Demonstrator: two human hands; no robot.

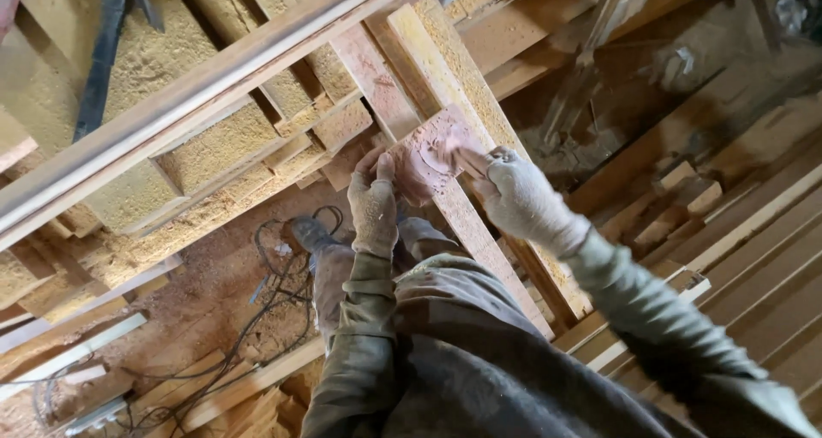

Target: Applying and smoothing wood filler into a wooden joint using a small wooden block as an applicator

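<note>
Left hand: the left hand (374, 202), in a dusty knit glove, is gripping the near-left edge of the wood piece, its fingers closing on it.
Right hand: the right hand (520, 194), gloved too, is pinching the far-right edge of the same piece.
Wood piece: the small flat reddish wood piece (425, 154) is lying across a long plank (467, 224), between both hands.
How it handles: it is looking light and stiff, probably rough, with splintery edges; the sawdust on it may be making it a bit slippery.
Where to hold: the two side edges are looking like the best spots.
Floor: black cables (278, 297) are lying in sawdust below.
Far off: a hammer (107, 44) is resting on dusty boards.
</note>
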